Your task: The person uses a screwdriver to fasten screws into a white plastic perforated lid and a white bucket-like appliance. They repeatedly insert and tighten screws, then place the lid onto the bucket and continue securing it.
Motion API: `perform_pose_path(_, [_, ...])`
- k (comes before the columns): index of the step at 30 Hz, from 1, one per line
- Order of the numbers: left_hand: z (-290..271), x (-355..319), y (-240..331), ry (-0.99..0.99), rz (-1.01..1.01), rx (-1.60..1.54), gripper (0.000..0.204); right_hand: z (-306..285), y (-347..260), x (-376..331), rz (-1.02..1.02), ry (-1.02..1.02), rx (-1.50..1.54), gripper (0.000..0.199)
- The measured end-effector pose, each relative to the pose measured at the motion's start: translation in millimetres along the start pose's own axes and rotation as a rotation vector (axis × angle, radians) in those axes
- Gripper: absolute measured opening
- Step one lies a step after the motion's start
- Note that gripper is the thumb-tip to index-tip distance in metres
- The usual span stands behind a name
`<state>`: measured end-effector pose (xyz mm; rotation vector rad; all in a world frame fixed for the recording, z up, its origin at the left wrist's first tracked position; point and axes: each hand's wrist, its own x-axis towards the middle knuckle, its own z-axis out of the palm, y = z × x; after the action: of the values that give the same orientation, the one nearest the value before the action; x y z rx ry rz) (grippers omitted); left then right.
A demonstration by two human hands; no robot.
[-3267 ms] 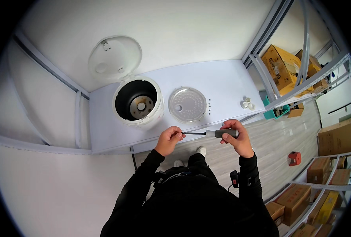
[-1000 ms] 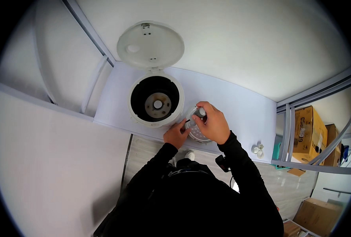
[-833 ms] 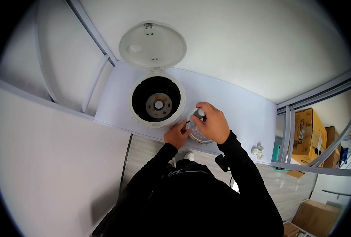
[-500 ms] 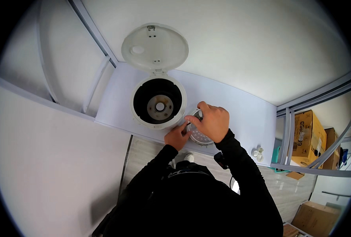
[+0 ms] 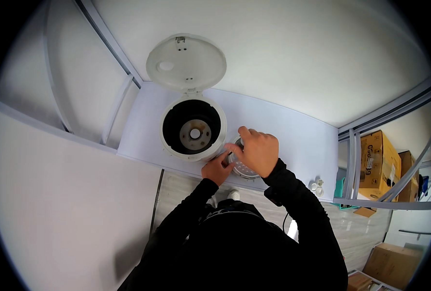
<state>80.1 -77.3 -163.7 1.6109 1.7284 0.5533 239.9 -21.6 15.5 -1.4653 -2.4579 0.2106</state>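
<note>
Head view: round metal inner lid plate lies flat on the white surface, just right of the open rice cooker. My right hand covers it from above, grip curled on something I can't make out; left hand pinches its left rim.

The rice cooker looks like smooth white plastic; the disc is shiny perforated metal; the table is matt white.
</note>
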Motion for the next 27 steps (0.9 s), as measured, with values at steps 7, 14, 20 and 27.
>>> perform_pose_path(7, [1,0,1,0.015,0.008,-0.002,0.060,1,0,1,-0.172,0.140,0.066,0.044])
perform_pose_path(14, [1,0,-1,0.018,0.011,-0.004,0.061,-10,-9,1,-0.231,0.288,0.013,0.036])
perform_pose_path(20, [-1,-1,0,-0.021,-0.020,-0.013,0.061,-9,-9,3,-0.093,-0.032,-0.060,0.035])
perform_pose_path(27, [1,0,-1,-0.017,-0.030,0.009,0.061,-3,-5,1,-0.312,0.302,0.061,0.039])
